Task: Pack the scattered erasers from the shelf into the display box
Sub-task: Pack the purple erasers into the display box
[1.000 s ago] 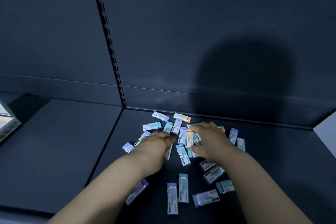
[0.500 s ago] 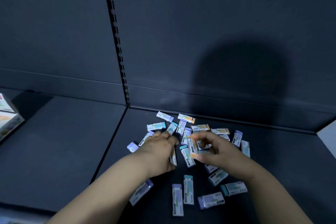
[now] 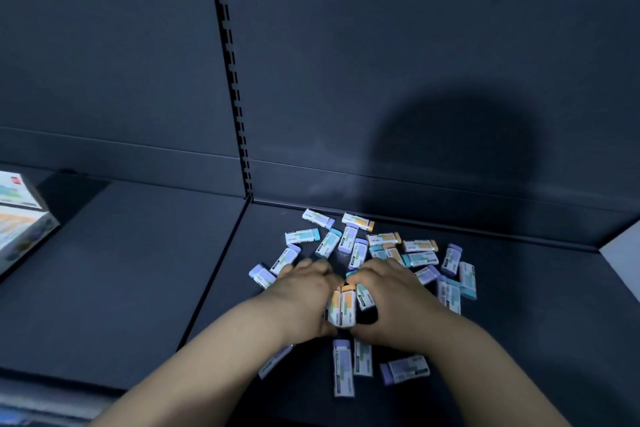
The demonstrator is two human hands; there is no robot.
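Slate-grey shelf (image 3: 121, 270) is carrying a litter of erasers (image 3: 358, 253) at lower centre of the frame, where a person's left hand (image 3: 304, 298) and right hand (image 3: 393, 305) are cupping together round an orange-capped bundle (image 3: 343, 305). Both grips are closing on that bundle, fingers curling over its far end and thumbs tucking in at the near end. Motion blur is hiding how many pieces they are holding. The display box (image 3: 17, 218) is waiting at the far left edge of the frame, well apart from the pile, while most erasers are lying loose above, right of and below the hands.

Doing this step well is, by my reading, calling for squaring the pieces side by side and keeping pressure from both sides, so nothing is slipping out on the carry across to the box. Lifting straight up is the way to avoid scattering the neighbours crowding the knuckles.

Against the view half a second ago, the hands are sitting closer together. Then the right was pinching a single orange-capped eraser while the left was resting beside it on the pile.
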